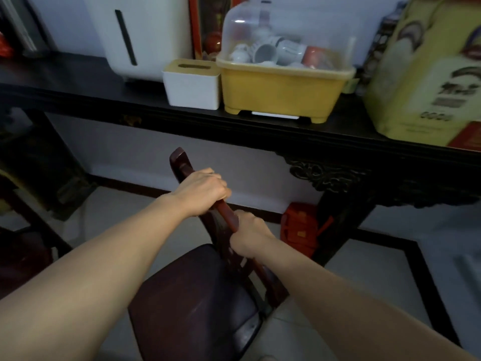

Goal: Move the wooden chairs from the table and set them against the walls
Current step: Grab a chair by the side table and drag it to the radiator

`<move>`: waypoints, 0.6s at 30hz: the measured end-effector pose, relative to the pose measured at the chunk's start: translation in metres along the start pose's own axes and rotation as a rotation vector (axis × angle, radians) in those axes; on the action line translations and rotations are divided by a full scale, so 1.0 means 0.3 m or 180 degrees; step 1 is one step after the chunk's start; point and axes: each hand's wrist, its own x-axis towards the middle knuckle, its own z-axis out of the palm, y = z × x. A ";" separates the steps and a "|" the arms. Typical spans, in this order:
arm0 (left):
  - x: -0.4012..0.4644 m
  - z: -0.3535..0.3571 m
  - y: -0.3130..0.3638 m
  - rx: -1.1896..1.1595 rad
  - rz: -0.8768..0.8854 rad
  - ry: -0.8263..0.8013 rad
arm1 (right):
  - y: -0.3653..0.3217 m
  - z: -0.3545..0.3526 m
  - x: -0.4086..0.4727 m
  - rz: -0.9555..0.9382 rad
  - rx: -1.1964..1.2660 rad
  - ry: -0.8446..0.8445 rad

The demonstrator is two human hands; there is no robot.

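Note:
A dark reddish wooden chair [192, 303] stands in front of me, its seat low in the view and its back rail running diagonally up to the left. My left hand [205, 191] is closed over the upper part of the top rail. My right hand [250, 237] grips the same rail lower down, nearer to me. The chair's back faces a white wall [182, 157] under a long dark console table [260, 131]. The chair's legs are hidden beneath the seat.
On the console table stand a white tissue box [192, 84], a yellow dish rack with cups [283, 84], a white appliance [140, 35] and a large yellow bag [426, 74]. An orange item [299, 227] sits by the carved table leg [338, 217]. Pale floor tiles lie to the right.

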 end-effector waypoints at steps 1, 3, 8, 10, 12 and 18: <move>0.023 -0.017 0.018 -0.0007 0.0046 -0.0006 | 0.017 -0.030 -0.020 0.0003 -0.0033 0.0046; 0.079 -0.053 0.068 -0.0011 0.0174 -0.0052 | 0.062 -0.090 -0.065 0.0028 -0.0080 0.0127; 0.244 -0.121 0.247 0.0015 0.0597 -0.0083 | 0.224 -0.224 -0.200 0.0267 -0.0091 0.0341; 0.313 -0.145 0.337 0.0025 0.0781 -0.0015 | 0.300 -0.267 -0.256 0.0390 -0.0058 0.0468; 0.385 -0.175 0.443 0.0032 0.1021 0.0055 | 0.388 -0.313 -0.319 0.0582 -0.0018 0.0569; 0.600 -0.260 0.819 0.0006 0.1655 0.0263 | 0.673 -0.460 -0.547 0.1155 0.0307 0.0847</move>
